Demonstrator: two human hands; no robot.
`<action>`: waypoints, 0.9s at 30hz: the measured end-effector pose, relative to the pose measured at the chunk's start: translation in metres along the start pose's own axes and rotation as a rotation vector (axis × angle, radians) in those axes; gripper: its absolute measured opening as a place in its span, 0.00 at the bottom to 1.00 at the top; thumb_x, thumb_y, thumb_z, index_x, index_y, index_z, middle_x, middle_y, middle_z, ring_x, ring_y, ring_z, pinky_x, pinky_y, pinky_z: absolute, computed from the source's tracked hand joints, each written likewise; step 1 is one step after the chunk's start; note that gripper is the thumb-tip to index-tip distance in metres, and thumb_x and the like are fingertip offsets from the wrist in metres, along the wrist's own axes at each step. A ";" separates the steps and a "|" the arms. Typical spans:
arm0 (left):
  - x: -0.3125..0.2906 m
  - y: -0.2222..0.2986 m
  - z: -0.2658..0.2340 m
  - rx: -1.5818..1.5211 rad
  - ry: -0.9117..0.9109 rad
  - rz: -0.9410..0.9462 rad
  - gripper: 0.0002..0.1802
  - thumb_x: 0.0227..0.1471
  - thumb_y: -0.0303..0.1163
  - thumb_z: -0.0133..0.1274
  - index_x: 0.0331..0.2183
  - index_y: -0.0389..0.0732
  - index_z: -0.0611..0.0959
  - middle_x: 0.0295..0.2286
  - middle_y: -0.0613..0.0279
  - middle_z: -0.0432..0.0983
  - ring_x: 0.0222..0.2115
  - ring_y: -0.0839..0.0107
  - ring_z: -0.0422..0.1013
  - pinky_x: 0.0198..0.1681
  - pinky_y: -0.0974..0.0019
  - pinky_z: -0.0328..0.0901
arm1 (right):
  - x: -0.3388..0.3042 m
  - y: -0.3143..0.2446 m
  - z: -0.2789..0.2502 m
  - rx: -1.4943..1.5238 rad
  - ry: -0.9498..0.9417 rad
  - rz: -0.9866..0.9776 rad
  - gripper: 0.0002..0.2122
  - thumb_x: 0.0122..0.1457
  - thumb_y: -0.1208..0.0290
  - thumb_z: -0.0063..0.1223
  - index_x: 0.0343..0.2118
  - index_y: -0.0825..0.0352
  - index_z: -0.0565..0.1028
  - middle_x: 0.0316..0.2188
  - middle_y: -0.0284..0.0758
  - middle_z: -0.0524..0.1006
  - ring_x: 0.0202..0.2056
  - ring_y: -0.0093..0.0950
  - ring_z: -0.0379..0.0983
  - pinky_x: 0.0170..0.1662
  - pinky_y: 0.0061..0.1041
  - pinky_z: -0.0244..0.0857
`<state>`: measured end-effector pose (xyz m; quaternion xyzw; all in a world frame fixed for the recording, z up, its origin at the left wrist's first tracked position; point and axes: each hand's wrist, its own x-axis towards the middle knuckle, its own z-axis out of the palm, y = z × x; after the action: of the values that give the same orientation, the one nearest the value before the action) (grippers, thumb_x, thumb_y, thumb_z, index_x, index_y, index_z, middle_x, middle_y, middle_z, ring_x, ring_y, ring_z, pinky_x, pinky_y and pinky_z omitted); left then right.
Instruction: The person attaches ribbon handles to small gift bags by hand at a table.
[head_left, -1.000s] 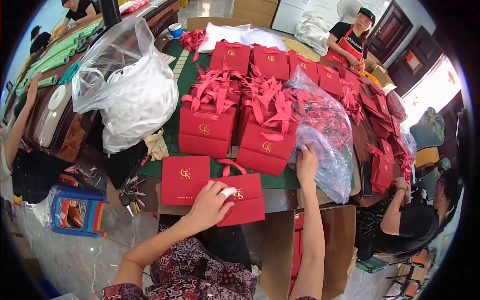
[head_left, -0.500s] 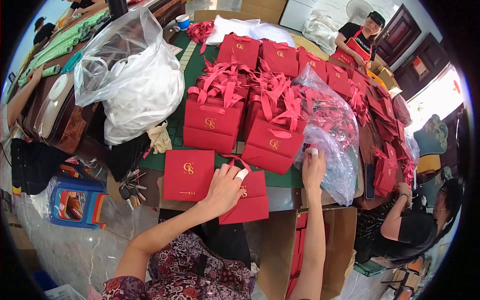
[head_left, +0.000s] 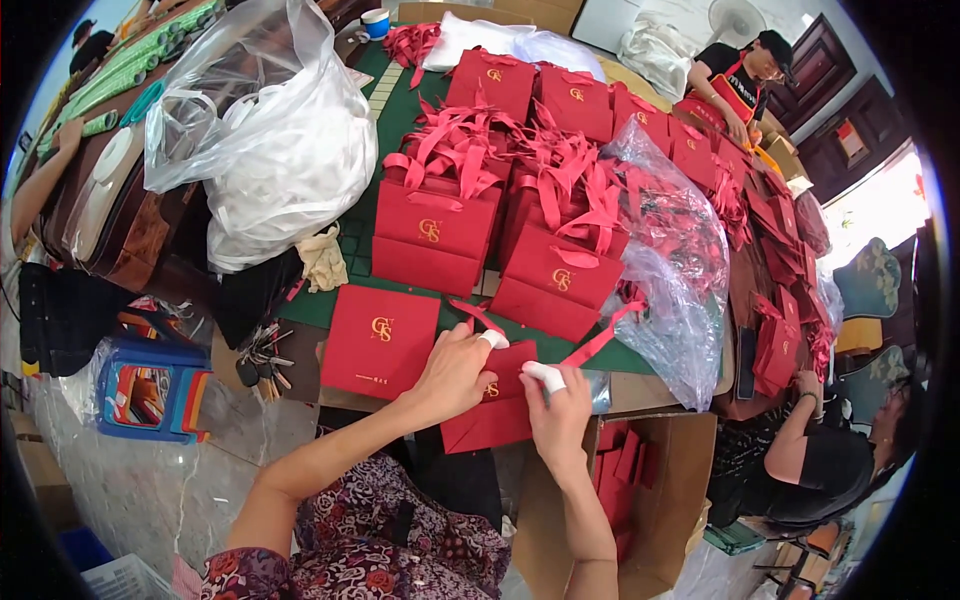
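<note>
Both hands [head_left: 455, 375] [head_left: 557, 410] on flat red bag [head_left: 495, 410], prob. w/ ribbon [head_left: 595, 342].

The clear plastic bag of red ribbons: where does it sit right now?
In the head view, the clear plastic bag of red ribbons lies right of centre on the table, just right of the standing red gift bags and up-right of the right hand.

Both hands [head_left: 505, 385] on a flat red bag [head_left: 495, 415] — stacked bags [head_left: 495, 235] behind.
</note>
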<state>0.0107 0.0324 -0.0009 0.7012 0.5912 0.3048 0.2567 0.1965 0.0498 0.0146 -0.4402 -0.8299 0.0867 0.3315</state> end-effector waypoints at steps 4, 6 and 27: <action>-0.003 0.002 0.001 -0.084 0.044 0.006 0.21 0.44 0.25 0.61 0.43 0.40 0.78 0.34 0.52 0.75 0.39 0.54 0.68 0.43 0.56 0.61 | 0.004 -0.004 0.009 0.041 -0.051 0.092 0.07 0.51 0.77 0.63 0.34 0.64 0.79 0.26 0.35 0.76 0.31 0.35 0.72 0.35 0.31 0.64; -0.005 0.002 0.003 -0.123 0.028 -0.003 0.20 0.45 0.24 0.59 0.44 0.40 0.79 0.33 0.52 0.75 0.38 0.54 0.68 0.42 0.56 0.61 | 0.005 -0.004 0.011 0.128 -0.051 0.166 0.07 0.51 0.76 0.63 0.33 0.65 0.78 0.26 0.36 0.76 0.30 0.35 0.72 0.35 0.32 0.65; -0.010 0.011 0.004 -0.125 0.055 0.007 0.15 0.45 0.22 0.57 0.39 0.40 0.79 0.32 0.53 0.75 0.37 0.54 0.70 0.41 0.55 0.62 | -0.005 -0.009 0.005 0.074 -0.075 0.207 0.07 0.50 0.76 0.63 0.32 0.66 0.78 0.28 0.37 0.75 0.32 0.37 0.72 0.36 0.35 0.66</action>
<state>0.0197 0.0209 0.0029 0.6772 0.5755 0.3610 0.2826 0.1895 0.0412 0.0123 -0.5076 -0.7880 0.1677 0.3056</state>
